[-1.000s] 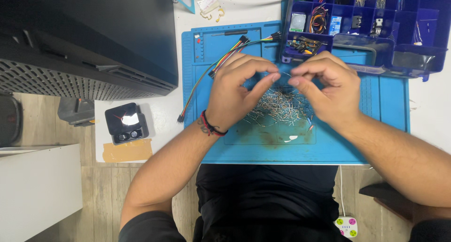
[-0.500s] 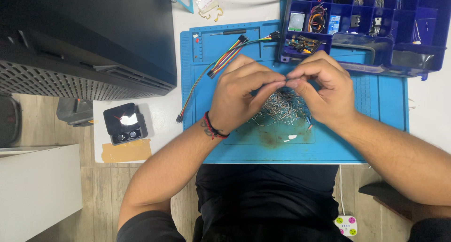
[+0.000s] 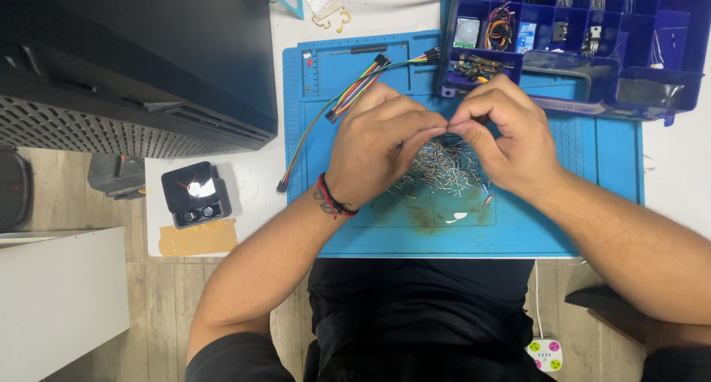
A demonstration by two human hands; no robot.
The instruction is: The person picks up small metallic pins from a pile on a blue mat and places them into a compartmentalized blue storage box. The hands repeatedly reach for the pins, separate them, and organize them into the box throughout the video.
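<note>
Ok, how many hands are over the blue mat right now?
2. The left hand and the right hand meet fingertip to fingertip above the pile of small metal-legged parts on the blue mat. No other person's hands show.

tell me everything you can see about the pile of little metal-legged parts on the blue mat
The pile of small wire-legged components is a loose, tangled heap of thin silvery leads with tiny bodies, too small to identify. It lies flat on the middle of the blue silicone work mat, directly beneath both hands. The left hand and right hand meet fingertip to fingertip above it, hiding its upper edge.
</note>
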